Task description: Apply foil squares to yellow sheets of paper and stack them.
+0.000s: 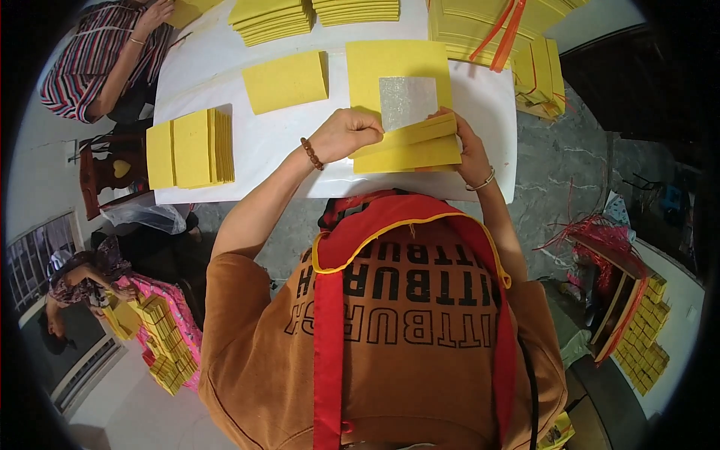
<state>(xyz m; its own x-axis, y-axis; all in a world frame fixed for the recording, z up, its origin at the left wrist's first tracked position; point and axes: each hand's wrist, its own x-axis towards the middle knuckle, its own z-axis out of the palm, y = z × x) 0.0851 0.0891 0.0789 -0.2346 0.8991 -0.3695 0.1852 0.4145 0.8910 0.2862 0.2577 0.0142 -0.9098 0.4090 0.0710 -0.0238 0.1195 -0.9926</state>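
Note:
A yellow paper sheet [364,64] with a silver foil patch [407,103] at its middle lies on the white table in front of me. Its near part is folded up into a narrow flap. My left hand [347,138] is closed, thumb and fingers pinching the flap's left end. At the other end my right hand [471,150] grips the paper, with its thumb side along the right edge and some fingers hidden behind it. Left of the sheet lies a folded yellow paper [285,82], slightly tilted.
A fanned stack of folded yellow papers [191,148] sits at the table's left. More stacks [270,19] and large sheets with red straps [487,37] lie at the far side. Two other people [105,64] work at the left. Red strings [600,240] hang off a rack at right.

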